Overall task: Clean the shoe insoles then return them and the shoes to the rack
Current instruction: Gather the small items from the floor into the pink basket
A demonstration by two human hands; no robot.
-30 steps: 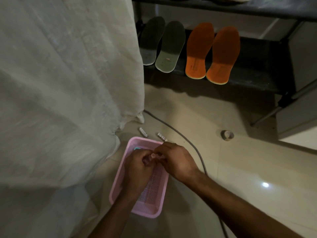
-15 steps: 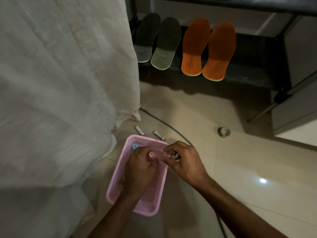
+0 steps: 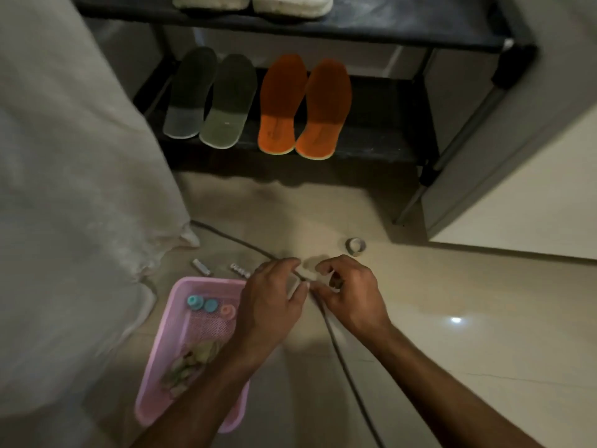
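Note:
Two grey insoles (image 3: 189, 92) (image 3: 227, 101) and two orange insoles (image 3: 281, 105) (image 3: 323, 108) lean side by side on the lower shelf of the dark shoe rack (image 3: 371, 147). White shoes (image 3: 290, 4) stand on the shelf above, cut off by the frame. Low over the floor, just right of the pink basket (image 3: 193, 281), my two hands meet. My left hand (image 3: 268, 305) has its fingers stretched out toward a small pale piece. My right hand (image 3: 352, 295) curls its fingers round a small dark object, too small to name.
The basket holds two teal bottles (image 3: 195, 302), a pink bottle (image 3: 227, 310) and a crumpled cloth (image 3: 190, 360). Two small tubes (image 3: 202, 266) and a tape ring (image 3: 355, 245) lie on the tiles. A grey cable (image 3: 342, 350) runs under my hands. White curtain (image 3: 64, 189) left, cabinet (image 3: 517, 189) right.
Both hands moved out of the basket to the floor on its right. The pink bottle my left hand held now lies in the basket. The view tilted up, showing the upper shelf.

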